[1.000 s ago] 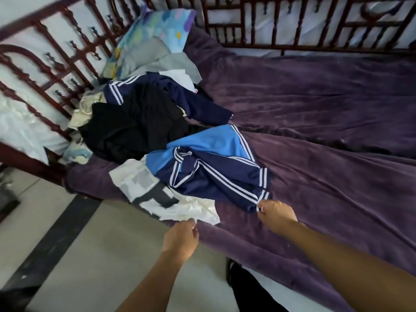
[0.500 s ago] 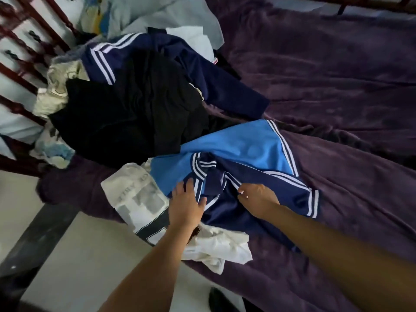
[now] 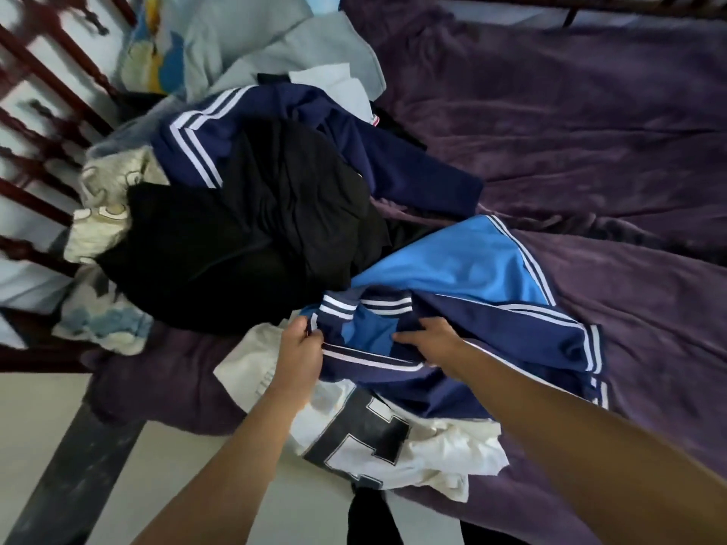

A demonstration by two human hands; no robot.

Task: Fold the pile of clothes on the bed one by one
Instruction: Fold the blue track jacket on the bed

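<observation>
A blue and navy jacket (image 3: 464,269) with white stripes lies crumpled at the near edge of the bed. My left hand (image 3: 301,348) grips its striped collar edge. My right hand (image 3: 430,340) holds a navy fold of the same jacket just to the right. Under the jacket lies a white shirt (image 3: 393,442) with a big dark letter, hanging over the bed edge. Behind it sits the pile: a black garment (image 3: 244,238), a navy striped garment (image 3: 354,143), cream pieces (image 3: 106,194) and a grey garment (image 3: 275,53).
A purple blanket (image 3: 570,131) covers the bed, bare on the right. The dark red wooden bed rail (image 3: 47,123) runs along the left. A patterned pillow (image 3: 157,61) lies at the far left. The pale floor (image 3: 47,418) shows at lower left.
Both hands went from the near edges of the clothes onto the blue jacket's collar and now hold it bunched. The view has moved closer to the pile.
</observation>
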